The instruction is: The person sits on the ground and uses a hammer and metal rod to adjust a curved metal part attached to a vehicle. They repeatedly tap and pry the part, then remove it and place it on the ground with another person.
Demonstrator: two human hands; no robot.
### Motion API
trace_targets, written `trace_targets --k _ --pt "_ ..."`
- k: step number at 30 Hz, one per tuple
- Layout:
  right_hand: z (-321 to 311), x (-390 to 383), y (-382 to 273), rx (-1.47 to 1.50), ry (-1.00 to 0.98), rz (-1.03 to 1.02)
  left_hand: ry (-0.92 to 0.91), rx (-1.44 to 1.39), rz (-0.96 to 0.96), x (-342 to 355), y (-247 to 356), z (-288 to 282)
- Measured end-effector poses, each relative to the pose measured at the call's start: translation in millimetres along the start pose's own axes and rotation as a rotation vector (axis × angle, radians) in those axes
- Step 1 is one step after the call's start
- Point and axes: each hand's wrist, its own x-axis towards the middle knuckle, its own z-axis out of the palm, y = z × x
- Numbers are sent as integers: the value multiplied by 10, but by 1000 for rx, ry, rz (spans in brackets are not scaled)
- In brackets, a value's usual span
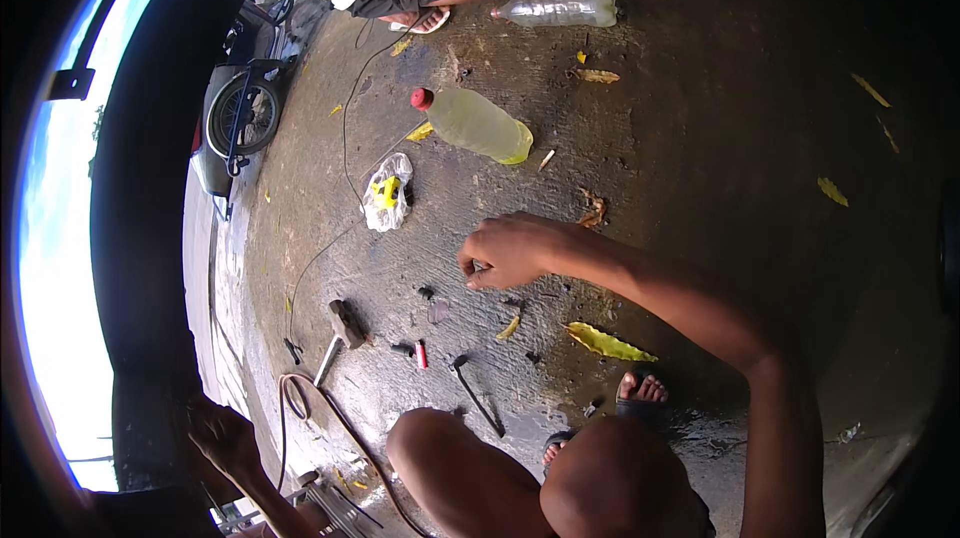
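- A dark panel (145,238) is seen past the left edge of the floor (710,118).
- The left hand (225,438) is held low beside it; in the shade, neither contact, opening nor grip can be told.
- A motorbike (245,118) is parked by the floor's far left edge.
- A hose (350,426) is laid between the left hand and the hammer (344,328).
- The hammer is set between both hands, its handle pointed toward the floor's near left corner; which hand is nearer cannot be told.
- A bag (388,193) is placed beyond the hammer.
- A red piece (421,355) is laid just right of the hammer.
- A bottle (475,125) is laid slantwise beyond the right hand (510,250), cap leftward.
- A black tool (478,398) is laid nearer the knees, its long axis slanted.
- The right hand is held with fingers loosely curled, thumb almost met; whether anything small is pinched cannot be told.
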Motion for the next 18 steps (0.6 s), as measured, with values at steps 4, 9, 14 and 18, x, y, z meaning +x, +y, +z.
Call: trace_targets --k 4,9,14,18 --pt "-364 -220 35 -148 62 129 67 -94 26 108 -45 86" --pt "-653 -625 566 -62 342 202 -149 -173 -155 -5 -184 145" --pt "-1511 -598 2087 -107 617 274 -60 -125 56 -243 -905 392" --pt "-2442 -285 3530 -7 1050 332 56 -147 158 -273 -1560 397"
